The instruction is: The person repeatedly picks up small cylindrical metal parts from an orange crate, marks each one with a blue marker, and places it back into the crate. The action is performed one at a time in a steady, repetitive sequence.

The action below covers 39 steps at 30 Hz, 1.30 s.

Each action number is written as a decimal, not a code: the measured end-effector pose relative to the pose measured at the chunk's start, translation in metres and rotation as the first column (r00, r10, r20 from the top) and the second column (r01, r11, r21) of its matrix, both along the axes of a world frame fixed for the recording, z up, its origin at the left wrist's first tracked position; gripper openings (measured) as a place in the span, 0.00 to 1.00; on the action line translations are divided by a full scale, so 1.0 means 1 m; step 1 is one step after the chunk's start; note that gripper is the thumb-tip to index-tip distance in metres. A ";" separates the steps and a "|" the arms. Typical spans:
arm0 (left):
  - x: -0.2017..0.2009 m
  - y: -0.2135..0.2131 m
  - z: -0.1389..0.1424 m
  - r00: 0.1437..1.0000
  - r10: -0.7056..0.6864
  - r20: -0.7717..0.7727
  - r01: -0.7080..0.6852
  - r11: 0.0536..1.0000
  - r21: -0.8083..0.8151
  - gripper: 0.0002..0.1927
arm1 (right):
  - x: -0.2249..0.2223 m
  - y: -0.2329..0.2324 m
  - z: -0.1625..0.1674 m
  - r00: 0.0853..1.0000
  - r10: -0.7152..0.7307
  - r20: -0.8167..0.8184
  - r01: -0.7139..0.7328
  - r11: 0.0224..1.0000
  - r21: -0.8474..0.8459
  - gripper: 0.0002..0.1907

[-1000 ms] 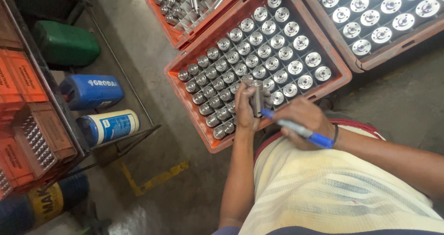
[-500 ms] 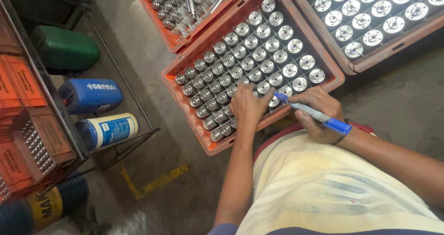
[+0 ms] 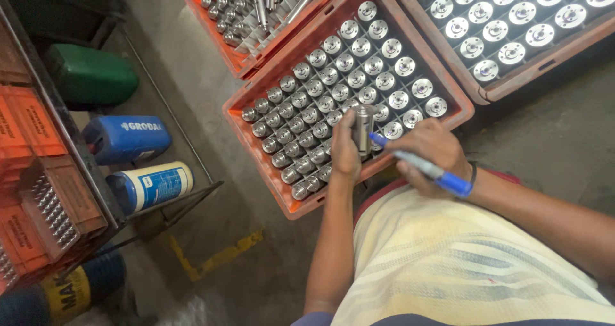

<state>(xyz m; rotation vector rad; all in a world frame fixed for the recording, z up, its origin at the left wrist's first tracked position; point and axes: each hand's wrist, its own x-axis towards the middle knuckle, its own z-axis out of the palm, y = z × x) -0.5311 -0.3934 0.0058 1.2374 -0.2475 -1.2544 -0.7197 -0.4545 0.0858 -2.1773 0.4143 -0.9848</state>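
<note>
My left hand (image 3: 346,148) grips a short silver metal cylinder (image 3: 363,126) upright, lifted just above the near rows of an orange crate (image 3: 448,117) full of like cylinders standing on end. My right hand (image 3: 428,154) holds a blue marker (image 3: 423,167) whose tip touches the cylinder's side. Both hands hover over the crate's near right edge, above my lap in a pale striped shirt.
A second orange crate (image 3: 221,41) with loose metal rods lies behind, and a third crate (image 3: 493,95) of larger round parts sits at the right. On the left stand a green canister (image 3: 93,76), a blue can (image 3: 125,139), a white-and-blue can (image 3: 154,185) and a wire rack (image 3: 173,204) with orange boxes.
My left hand, low among the crate's near rows half a second ago, has lifted a cylinder, and the marker's tip has come against its side.
</note>
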 end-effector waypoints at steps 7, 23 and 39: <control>-0.002 0.004 -0.010 0.998 0.055 0.006 -0.055 0.996 -0.070 0.25 | -0.001 0.006 -0.003 0.999 -0.030 0.036 0.027 0.997 0.078 0.12; 0.006 0.003 0.068 0.136 -0.419 0.898 0.118 0.906 0.406 0.22 | -0.021 0.000 -0.010 0.979 -0.205 0.021 0.200 0.971 0.131 0.12; 0.048 -0.036 0.071 0.475 -0.071 0.877 -0.006 0.997 0.083 0.12 | -0.038 -0.007 -0.002 0.972 -0.235 -0.008 0.233 0.956 0.179 0.12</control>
